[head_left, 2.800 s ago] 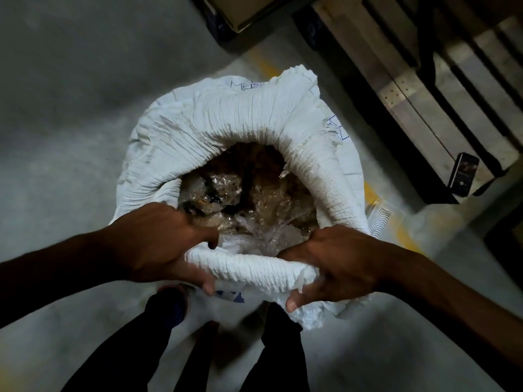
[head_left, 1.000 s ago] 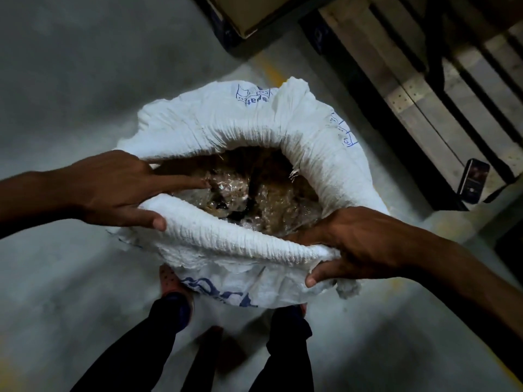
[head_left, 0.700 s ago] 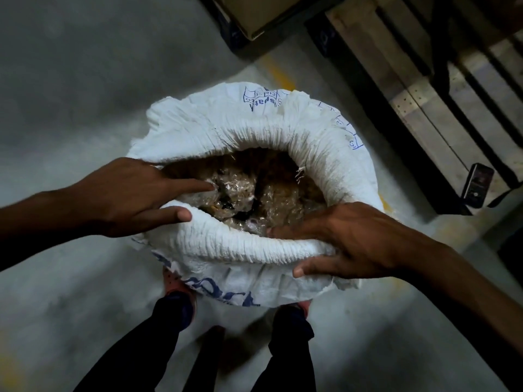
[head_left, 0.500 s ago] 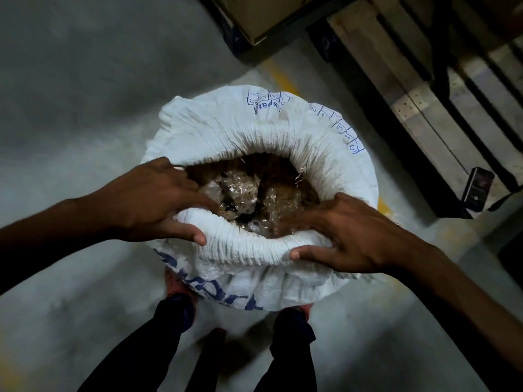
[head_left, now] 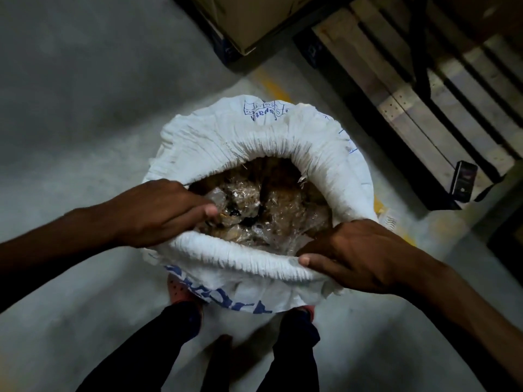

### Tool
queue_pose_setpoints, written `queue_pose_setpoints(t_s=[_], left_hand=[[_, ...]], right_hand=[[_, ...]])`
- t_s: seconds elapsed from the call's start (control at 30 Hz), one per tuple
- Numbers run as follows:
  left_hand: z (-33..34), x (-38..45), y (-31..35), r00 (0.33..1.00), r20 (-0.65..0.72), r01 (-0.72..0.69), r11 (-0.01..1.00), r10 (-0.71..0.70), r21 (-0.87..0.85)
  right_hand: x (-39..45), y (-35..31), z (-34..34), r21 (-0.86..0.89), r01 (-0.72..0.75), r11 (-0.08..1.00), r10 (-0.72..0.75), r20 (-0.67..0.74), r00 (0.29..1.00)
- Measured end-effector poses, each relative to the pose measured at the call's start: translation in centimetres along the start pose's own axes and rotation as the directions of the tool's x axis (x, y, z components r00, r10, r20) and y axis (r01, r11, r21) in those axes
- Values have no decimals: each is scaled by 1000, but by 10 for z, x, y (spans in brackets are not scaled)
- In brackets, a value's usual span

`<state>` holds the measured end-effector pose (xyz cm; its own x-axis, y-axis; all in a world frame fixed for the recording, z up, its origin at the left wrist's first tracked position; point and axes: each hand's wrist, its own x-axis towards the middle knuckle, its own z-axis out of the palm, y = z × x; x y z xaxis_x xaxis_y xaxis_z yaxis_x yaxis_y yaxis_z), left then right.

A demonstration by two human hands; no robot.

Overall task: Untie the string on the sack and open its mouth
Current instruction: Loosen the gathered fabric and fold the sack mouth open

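A white woven sack (head_left: pixel 254 140) with blue print stands upright on the floor between my feet. Its mouth is wide open, the rim rolled outward into a thick collar. Inside lies a crumpled clear plastic liner (head_left: pixel 271 210) over brownish contents. My left hand (head_left: pixel 158 213) grips the rolled rim at the near left, fingers curled into the mouth. At the near right, my right hand (head_left: pixel 359 253) clamps the rim, thumb outside and fingers inside. No string shows anywhere.
A wooden pallet (head_left: pixel 424 89) lies at the right, with a dark phone (head_left: pixel 464 181) on its near corner. A cardboard box (head_left: pixel 249 18) sits at the top. A yellow floor line (head_left: pixel 271 83) runs behind the sack. My legs (head_left: pixel 294 352) stand just below it.
My left hand slid from the sack's left side toward the near rim and curled its fingers around it. My right hand tightened on the near-right rim. The collar looks rolled lower.
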<state>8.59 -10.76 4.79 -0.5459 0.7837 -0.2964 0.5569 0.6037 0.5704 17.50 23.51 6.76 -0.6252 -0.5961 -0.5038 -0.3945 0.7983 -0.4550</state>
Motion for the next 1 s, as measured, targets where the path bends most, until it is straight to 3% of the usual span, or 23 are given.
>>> queue_pose_setpoints(t_s=[0.2,0.3,0.43,0.6,0.73,0.87,1.0], left_hand=[[-5,19,-9,916,-39,401,909,-399,113],[-2,14,-7,884,-111,468,866,-455,175],[3,3,-4,839,-161,543,815,-519,202],[0,-1,3,830,-172,558,804,-531,207],[-6,3,5,802,-175,596,781,-571,185],[-4,9,7,783,-193,620,766,-591,170],[1,20,5,755,-246,650,743,-608,159]], right_hand=[[5,-11,-3,52,-254,966,252,32,967],[5,-6,-1,97,-423,901,419,62,906],[-1,-2,4,176,-581,795,592,-17,806],[-1,10,14,276,-622,732,669,-120,734],[5,20,11,330,-660,675,723,-117,681],[12,21,11,335,-653,679,719,-121,685],[24,11,11,301,-610,733,666,-130,735]])
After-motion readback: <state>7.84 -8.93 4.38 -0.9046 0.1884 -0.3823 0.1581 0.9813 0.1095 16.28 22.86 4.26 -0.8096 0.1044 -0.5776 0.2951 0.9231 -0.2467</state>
